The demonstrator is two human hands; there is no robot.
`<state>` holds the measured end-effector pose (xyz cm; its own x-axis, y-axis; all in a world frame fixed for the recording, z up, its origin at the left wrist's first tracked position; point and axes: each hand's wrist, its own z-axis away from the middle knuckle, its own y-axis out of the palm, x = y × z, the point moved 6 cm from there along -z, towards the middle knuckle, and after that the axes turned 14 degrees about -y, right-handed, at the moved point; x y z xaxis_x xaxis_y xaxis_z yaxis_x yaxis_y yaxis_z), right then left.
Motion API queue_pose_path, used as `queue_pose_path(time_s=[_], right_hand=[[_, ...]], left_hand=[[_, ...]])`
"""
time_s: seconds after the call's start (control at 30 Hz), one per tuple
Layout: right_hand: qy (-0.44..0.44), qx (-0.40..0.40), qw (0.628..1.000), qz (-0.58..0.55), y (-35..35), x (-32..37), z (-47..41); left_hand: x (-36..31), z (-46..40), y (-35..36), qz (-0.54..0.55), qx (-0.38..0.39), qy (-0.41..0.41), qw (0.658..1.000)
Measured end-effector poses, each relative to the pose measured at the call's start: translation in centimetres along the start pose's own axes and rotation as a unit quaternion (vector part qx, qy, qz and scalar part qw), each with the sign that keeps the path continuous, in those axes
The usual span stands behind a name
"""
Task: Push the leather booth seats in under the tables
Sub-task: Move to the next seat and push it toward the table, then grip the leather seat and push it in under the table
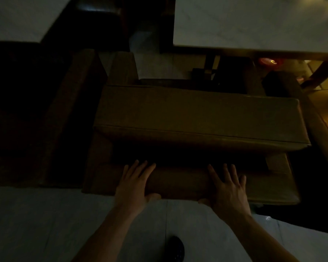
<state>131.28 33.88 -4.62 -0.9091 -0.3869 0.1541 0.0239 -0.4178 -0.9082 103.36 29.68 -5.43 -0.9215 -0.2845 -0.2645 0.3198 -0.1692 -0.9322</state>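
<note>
A brown leather booth seat (193, 114) fills the middle of the dim view, with its cushion ahead of me and its backrest top (180, 181) nearest me. My left hand (134, 184) lies flat on the backrest top, fingers spread forward and thumb hooked over the near edge. My right hand (227, 188) rests the same way about a hand's width to the right. A white table (254, 23) stands beyond the seat at the upper right.
A second white table (17, 17) shows at the upper left, and a dark booth seat (27, 114) stands to the left of the brown one. Pale tiled floor (45, 224) lies under my arms, with a dark shoe (176, 248) at the bottom.
</note>
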Motion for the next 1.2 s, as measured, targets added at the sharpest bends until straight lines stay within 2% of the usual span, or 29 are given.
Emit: queue_pose_path(time_s=[0.23, 0.43, 0.63, 0.8, 0.93, 1.2], right_hand=[[0.005, 0.004, 1.0, 0.006, 0.0, 0.2, 0.1], [0.017, 0.042, 0.999, -0.026, -2.0, 1.3, 1.3], [0.027, 0.044, 0.996, -0.071, -4.3, 5.0, 7.0], [0.057, -0.009, 0.995, -0.084, -9.1, 7.3, 10.3], [0.065, -0.056, 0.995, -0.055, -13.0, 8.9, 13.3], [0.075, -0.074, 0.994, -0.031, -17.1, 9.0, 20.2]], left_hand=[[-0.5, -0.2, -0.4, -0.015, 0.033, -0.01, 0.999], [-0.5, -0.4, -2.7, -0.056, 0.119, 0.007, 0.991], [0.6, 4.8, -8.2, -0.029, 0.107, -0.006, 0.994], [0.4, 7.4, -12.9, -0.039, 0.09, 0.008, 0.995], [-1.7, 9.0, -16.2, -0.041, 0.087, 0.041, 0.994], [-7.5, 12.5, -18.9, -0.045, 0.098, 0.094, 0.99]])
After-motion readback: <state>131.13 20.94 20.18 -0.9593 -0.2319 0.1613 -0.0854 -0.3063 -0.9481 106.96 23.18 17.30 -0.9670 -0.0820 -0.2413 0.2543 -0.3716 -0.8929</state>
